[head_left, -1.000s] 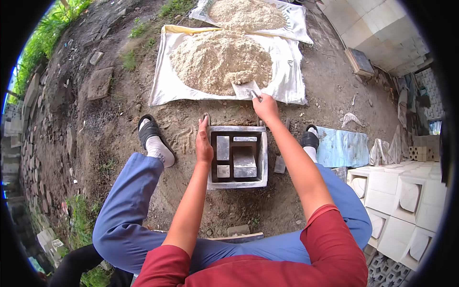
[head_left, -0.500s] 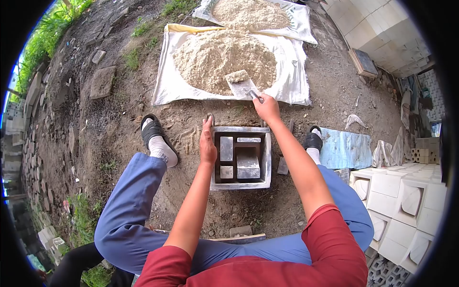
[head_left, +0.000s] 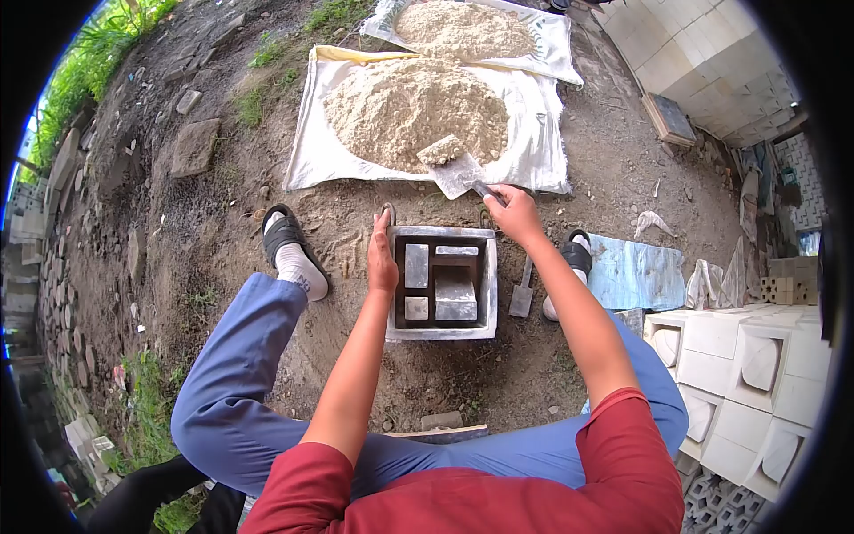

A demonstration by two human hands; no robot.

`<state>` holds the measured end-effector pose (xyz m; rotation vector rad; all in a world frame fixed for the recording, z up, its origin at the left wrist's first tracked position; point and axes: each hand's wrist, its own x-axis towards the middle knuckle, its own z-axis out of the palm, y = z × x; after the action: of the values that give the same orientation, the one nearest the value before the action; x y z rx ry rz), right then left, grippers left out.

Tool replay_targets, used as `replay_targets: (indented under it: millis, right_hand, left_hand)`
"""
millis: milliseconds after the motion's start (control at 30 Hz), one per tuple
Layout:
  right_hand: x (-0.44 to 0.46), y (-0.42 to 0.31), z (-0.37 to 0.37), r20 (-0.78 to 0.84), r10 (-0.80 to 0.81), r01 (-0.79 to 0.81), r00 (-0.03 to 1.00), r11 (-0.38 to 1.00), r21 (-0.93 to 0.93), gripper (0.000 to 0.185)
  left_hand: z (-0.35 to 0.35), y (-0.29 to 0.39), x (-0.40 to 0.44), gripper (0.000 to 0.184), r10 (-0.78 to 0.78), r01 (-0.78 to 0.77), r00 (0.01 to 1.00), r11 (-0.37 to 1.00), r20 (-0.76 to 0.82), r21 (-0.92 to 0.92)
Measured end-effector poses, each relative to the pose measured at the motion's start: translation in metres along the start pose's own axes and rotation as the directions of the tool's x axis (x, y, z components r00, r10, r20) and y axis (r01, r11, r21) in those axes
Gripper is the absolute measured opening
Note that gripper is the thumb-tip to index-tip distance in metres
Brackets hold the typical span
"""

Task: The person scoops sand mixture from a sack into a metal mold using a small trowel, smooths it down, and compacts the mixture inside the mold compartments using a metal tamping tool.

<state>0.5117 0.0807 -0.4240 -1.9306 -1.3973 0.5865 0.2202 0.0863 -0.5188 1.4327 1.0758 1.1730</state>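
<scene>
dirt (head_left: 534,383) surrounds the mold (head_left: 440,335), the left hand (head_left: 382,262) laid open against its left side. scooping seems in hand: the right hand (head_left: 518,215) grips the trowel (head_left: 457,178), its loaded blade at the pile's (head_left: 409,107) near edge, and moving that load (head_left: 442,149) calls for a level wrist.

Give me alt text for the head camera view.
The right hand holds a trowel with a small sandy load near a sandy pile on a white sheet; the left hand rests against an open, divided box on the dirt. Pale blocks are stacked at the right.
</scene>
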Motion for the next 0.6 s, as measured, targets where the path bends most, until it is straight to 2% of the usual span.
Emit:
replay_targets:
  millis: [33, 100, 167, 233, 300, 333, 500, 600]
  right_hand:
    - [-0.007, -0.002, -0.008, 0.050, 0.000, 0.000, 0.999, 1.000, 0.013, 0.036]
    - [-0.025, -0.011, -0.021, 0.042, -0.031, 0.030, 0.999, 0.999, 0.020, 0.035]
    - [-0.045, -0.023, -0.040, 0.128, -0.008, 0.010, 0.992, 1.000, -0.014, 0.035]
    - [-0.066, -0.027, -0.051, 0.123, -0.041, 0.040, 0.992, 0.999, 0.008, 0.035]
    - [-0.086, -0.032, -0.061, 0.144, -0.013, 0.011, 0.990, 1.000, 0.015, 0.035]
    - [-0.098, -0.052, -0.073, 0.188, 0.032, -0.024, 0.982, 0.999, -0.045, 0.034]
    - [-0.137, -0.059, -0.089, 0.267, 0.049, -0.045, 0.962, 0.999, -0.020, 0.032]
    - [-0.151, -0.055, -0.093, 0.354, -0.015, 0.024, 0.935, 0.999, -0.022, 0.034]
  left_hand:
    - [0.000, -0.001, -0.002, 0.077, -0.006, 0.006, 1.000, 1.000, -0.001, -0.010]
    - [0.000, -0.002, -0.002, 0.076, -0.016, 0.016, 1.000, 0.999, -0.003, -0.035]
    - [0.000, -0.003, -0.002, 0.076, -0.027, 0.027, 1.000, 0.997, -0.001, -0.070]
    - [0.000, -0.006, -0.003, 0.075, -0.046, 0.046, 0.999, 0.992, 0.001, -0.114]
    - [0.000, -0.008, -0.003, 0.075, -0.063, 0.062, 0.998, 0.984, 0.002, -0.169]
    - [0.000, -0.008, -0.004, 0.074, -0.074, 0.074, 0.997, 0.977, 0.006, -0.200]
    - [-0.001, -0.012, -0.010, 0.073, -0.121, 0.122, 0.992, 0.930, 0.026, -0.347]
    - [-0.005, -0.013, -0.020, 0.073, -0.146, 0.154, 0.988, 0.885, 0.051, -0.439]
